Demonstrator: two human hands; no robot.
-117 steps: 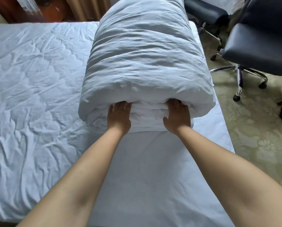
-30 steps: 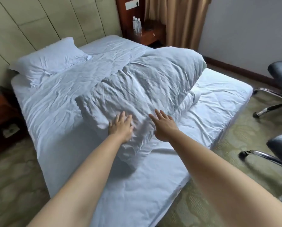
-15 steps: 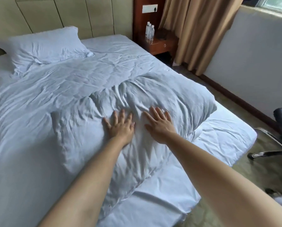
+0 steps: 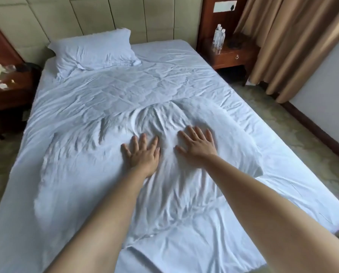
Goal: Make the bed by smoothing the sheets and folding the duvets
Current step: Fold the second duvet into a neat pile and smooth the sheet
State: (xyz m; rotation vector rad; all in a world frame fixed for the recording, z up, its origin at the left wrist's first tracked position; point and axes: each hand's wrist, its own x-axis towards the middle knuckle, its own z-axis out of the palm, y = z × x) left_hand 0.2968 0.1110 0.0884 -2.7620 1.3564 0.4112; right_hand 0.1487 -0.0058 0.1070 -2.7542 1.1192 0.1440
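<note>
A person's left hand (image 4: 143, 154) and right hand (image 4: 197, 147) press flat, side by side, on a white duvet (image 4: 97, 154) spread over the lower middle of a bed (image 4: 283, 194), fingers (image 4: 192, 132) straight and splayed, gripping nothing. The duvet lies unrolled but askew: it covers the centre of the mattress, its right corner puffed up near the right edge, its near end trailing toward the foot, and creases fan out from under both palms. Around it the fitted sheet (image 4: 184, 62) shows bare along the right side, at the foot and toward the head, and it is wrinkled, most visibly in the stretch between the duvet and the pillow (image 4: 93, 50). The pillow rests at the head of the bed, on the left, against a padded headboard (image 4: 105, 14).

Judged from this view, the job is partway through. The duvet has been laid out and is being pressed flat, but it has not been squared to the bed or folded, and the sheet has yet to be smoothed.

A wooden nightstand (image 4: 231, 54) with water bottles (image 4: 219, 37) stands to the right of the bed beside tan curtains (image 4: 292, 40); a second nightstand (image 4: 5, 89) on the left carries scattered small items too blurred to identify.
</note>
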